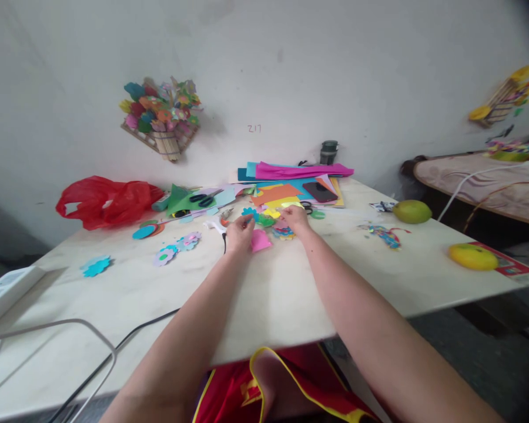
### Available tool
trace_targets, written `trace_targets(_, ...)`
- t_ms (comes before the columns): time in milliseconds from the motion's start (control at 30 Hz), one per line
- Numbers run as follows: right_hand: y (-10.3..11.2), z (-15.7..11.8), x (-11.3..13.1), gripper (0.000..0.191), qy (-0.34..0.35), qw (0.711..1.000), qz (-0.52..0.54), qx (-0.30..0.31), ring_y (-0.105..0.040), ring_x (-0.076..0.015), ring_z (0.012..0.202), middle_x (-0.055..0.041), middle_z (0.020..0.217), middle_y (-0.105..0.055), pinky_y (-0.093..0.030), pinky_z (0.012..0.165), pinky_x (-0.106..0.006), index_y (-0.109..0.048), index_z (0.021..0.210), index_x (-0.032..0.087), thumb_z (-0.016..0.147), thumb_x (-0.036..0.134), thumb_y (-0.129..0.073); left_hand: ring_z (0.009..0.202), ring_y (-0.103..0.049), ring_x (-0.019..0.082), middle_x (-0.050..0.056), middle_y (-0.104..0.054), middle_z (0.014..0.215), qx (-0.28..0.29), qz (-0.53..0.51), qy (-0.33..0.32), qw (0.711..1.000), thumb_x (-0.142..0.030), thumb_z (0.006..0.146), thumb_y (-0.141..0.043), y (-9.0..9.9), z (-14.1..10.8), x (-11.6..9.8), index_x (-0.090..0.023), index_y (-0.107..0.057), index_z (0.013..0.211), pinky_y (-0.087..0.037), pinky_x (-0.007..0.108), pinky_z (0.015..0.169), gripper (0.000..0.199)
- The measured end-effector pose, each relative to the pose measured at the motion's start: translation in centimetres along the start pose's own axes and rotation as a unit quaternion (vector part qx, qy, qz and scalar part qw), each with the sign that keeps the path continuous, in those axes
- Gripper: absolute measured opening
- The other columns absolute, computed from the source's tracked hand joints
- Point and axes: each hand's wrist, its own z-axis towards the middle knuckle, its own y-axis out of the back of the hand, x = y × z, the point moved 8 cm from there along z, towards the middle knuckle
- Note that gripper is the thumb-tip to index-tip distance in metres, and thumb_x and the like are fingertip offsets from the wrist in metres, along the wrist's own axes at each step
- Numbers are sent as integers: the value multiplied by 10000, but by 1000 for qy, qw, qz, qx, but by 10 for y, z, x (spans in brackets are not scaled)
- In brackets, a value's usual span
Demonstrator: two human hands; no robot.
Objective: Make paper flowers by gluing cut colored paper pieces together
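Observation:
Both my hands are over the middle of the white table. My left hand (240,234) has its fingers pressed together beside a pink paper piece (260,240); what they hold, if anything, is too small to tell. My right hand (294,218) is closed near yellow paper pieces (272,212), with its fingertips hidden among them. A blue scalloped paper (250,214) and a green paper piece (268,222) lie between the hands. A white glue gun (215,227) rests just left of my left hand, its black cord running under the wrist.
Paper flowers (165,255) and scissors (201,200) lie to the left, near a red plastic bag (108,202). Coloured sheets (277,192) and a phone (320,192) are behind the hands. Mangoes (412,211) sit right. Cables cross the front left by a power strip (15,285).

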Motion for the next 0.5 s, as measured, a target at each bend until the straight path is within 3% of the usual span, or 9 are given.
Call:
trace_targets(100,-4,3,-6,148,1,999,42,-3,-650,-143,776,-40,817,-730,-456,695,-211,-705,771,144,782,188,-564,880,-643,281,77,-708,792,25,73,-28,997,-139,651,-699,-14,-1,-26,-175,-743,867,-434,389,921,223)
trace_targets(200,-7,8,-11,158,1,997,82,-11,-662,-138,781,-36,854,-733,-477,707,-220,-707,856,147,777,180,-575,980,-620,312,87,-713,843,35,65,-32,997,-85,610,-702,-28,-2,-38,-192,-739,794,-383,403,983,216)
trace_targets(333,-9,10,-11,153,11,996,87,-6,-662,-134,771,-44,857,-737,-478,706,-217,-720,855,147,771,193,-600,1045,-596,317,84,-716,899,42,65,-25,997,-39,590,-671,-43,-1,-30,-213,-724,764,-360,399,1006,252)
trace_targets(500,-7,9,-6,144,19,999,37,-8,-649,-135,766,-35,852,-736,-463,703,-210,-729,847,159,729,205,-660,1056,-594,317,100,-712,914,49,139,-39,988,-48,614,-648,-53,1,-28,-218,-716,817,-378,388,982,274)
